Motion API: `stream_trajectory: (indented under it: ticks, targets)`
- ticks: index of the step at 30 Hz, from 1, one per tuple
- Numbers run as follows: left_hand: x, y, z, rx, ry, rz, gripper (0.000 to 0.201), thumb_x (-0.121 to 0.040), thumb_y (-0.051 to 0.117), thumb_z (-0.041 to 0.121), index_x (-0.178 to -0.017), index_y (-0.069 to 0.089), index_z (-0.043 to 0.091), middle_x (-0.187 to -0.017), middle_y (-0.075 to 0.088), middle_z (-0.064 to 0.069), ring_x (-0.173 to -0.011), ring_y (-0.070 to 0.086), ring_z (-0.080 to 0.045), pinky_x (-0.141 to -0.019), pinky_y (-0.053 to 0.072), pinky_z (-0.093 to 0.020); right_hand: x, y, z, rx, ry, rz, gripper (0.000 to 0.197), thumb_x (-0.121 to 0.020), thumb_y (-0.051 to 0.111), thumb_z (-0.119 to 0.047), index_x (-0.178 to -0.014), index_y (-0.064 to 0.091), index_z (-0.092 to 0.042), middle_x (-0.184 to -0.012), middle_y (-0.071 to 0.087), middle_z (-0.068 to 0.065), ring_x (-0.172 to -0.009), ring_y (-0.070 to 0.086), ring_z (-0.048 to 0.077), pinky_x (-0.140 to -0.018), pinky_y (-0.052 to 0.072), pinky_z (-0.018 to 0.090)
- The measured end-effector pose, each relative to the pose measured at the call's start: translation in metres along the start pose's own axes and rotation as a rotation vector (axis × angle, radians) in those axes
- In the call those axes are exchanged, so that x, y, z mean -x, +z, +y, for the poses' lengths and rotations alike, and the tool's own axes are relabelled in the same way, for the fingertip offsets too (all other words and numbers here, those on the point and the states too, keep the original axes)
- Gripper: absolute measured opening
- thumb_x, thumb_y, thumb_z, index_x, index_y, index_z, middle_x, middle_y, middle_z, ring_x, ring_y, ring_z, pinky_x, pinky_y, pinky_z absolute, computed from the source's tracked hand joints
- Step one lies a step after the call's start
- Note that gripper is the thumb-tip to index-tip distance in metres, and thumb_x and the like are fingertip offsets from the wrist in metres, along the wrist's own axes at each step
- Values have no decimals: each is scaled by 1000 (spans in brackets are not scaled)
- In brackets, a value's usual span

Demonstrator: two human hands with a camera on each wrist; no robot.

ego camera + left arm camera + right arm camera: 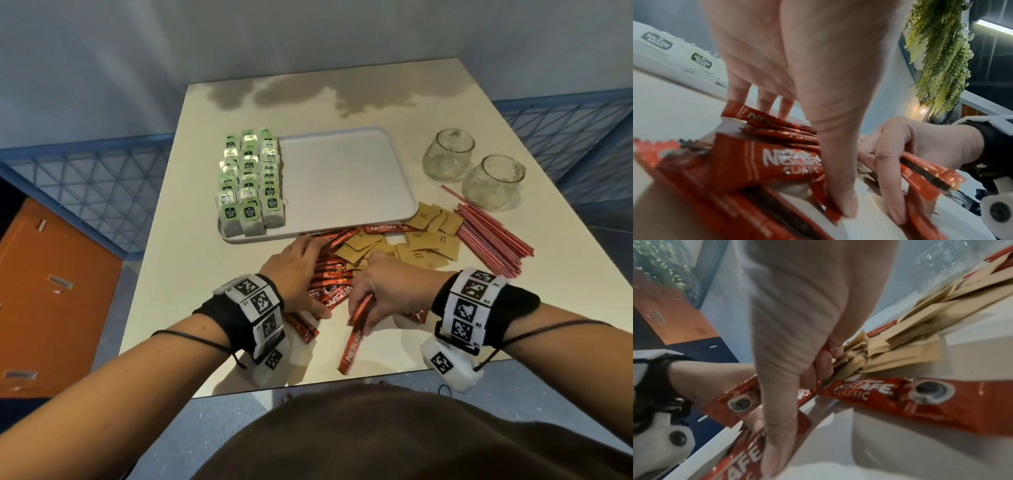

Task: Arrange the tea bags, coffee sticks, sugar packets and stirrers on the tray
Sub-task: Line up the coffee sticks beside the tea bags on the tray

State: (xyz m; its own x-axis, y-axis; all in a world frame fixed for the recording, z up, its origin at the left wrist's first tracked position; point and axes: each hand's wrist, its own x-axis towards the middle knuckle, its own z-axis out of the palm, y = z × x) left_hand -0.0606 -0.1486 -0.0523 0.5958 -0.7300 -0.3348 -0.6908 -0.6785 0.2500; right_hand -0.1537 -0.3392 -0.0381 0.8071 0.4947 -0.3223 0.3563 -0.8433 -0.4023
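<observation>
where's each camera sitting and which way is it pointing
Head: worn on the head, looking down at the tray, with both forearms and the left hand in view.
Left wrist: under the left palm, looking along its fingers at the coffee sticks.
Right wrist: under the right hand, facing the sugar packets.
Both wrist views share the coffee sticks and the opposite wrist.

Cream table [205, 267] under tray [346, 178], coffee sticks [330, 274], sugar packets [424, 240], stirrers [489, 236], glasses [448, 154].
</observation>
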Motion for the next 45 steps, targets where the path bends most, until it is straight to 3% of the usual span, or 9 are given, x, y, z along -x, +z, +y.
stream_trajectory:
  ticks: [6, 15, 22, 25, 28, 31, 34, 38, 45]
  targets:
    - [2, -9, -3, -15, 28, 180, 84, -64, 81, 56, -130, 39, 24, -129, 40, -4, -117, 41, -23, -98, 40, -35, 3, -13, 10, -179, 105, 134, 19, -75, 80, -43, -86, 72, -30, -80, 70, -18, -78, 60, -4, -90, 32, 31]
    - [-3, -24, -11, 85, -27, 70, 15, -91, 61, 41, -98, 57, 29, -101, 62, 6, -91, 60, -17, -80, 50, -35, 1, -41, 27, -404, 294, 285, 14, -78, 80, -30, -86, 69, -26, -88, 72, -9, -87, 64, 10, -83, 53, 38]
    - [-5, -37, -30, 285, -111, 33, 11, -102, 44, 22, -108, 48, 15, -104, 63, -5, -89, 58, -20, -75, 47, -34, -10, -50, 27, -555, 269, 316, 17, -92, 65, -35, -91, 68, -18, -89, 71, 4, -84, 66, 19, -76, 51, 38]
    - [-4, -48, -29, 708, -193, 78, 14, -100, 42, 8, -110, 52, 12, -89, 61, -1, -71, 58, -15, -62, 49, -29, -18, -55, 26, -618, 249, 359, 19, -93, 64, -34, -87, 66, -16, -83, 67, 7, -74, 60, 13, -69, 44, 31]
    - [-5, -55, -24, 929, -224, 78, 27, -96, 54, 37, -105, 64, 12, -79, 59, 3, -63, 52, -10, -55, 39, -23, -32, -62, 22, -640, 203, 372, 17, -94, 64, -33, -88, 67, -17, -83, 67, 7, -74, 59, 13, -71, 43, 32]
    - [-7, -56, -20, 747, -135, -12, 55, -74, 57, 78, -93, 67, 27, -78, 65, 10, -72, 59, -11, -66, 43, -28, -46, -66, 17, -692, 170, 371, 21, -94, 63, -31, -96, 69, -11, -87, 70, 10, -78, 63, 18, -76, 49, 37]
    - [-11, -52, -21, 753, -137, 36, 34, -96, 48, 52, -82, 59, 24, -69, 59, 8, -63, 55, -13, -62, 44, -28, -54, -68, 13, -796, 222, 381, 28, -97, 56, -38, -103, 60, -11, -71, 57, 1, -63, 49, 12, -63, 39, 31]
    - [-9, -52, -21, 1227, -233, 178, 16, -103, 45, 21, -101, 54, 8, -68, 59, 0, -53, 56, -10, -49, 49, -21, -59, -68, 18, -1022, 268, 288, 22, -104, 41, -37, -99, 41, -16, -66, 44, -4, -57, 34, 11, -56, 27, 28]
    - [-16, -60, -28, 1231, -258, 325, 33, -89, 64, 46, -100, 67, 15, -81, 69, 5, -50, 48, -4, -51, 42, -21, -64, -83, 22, -1017, 221, 179, 26, -102, 49, -30, -89, 60, -11, -62, 47, -2, -52, 38, 9, -50, 29, 19]
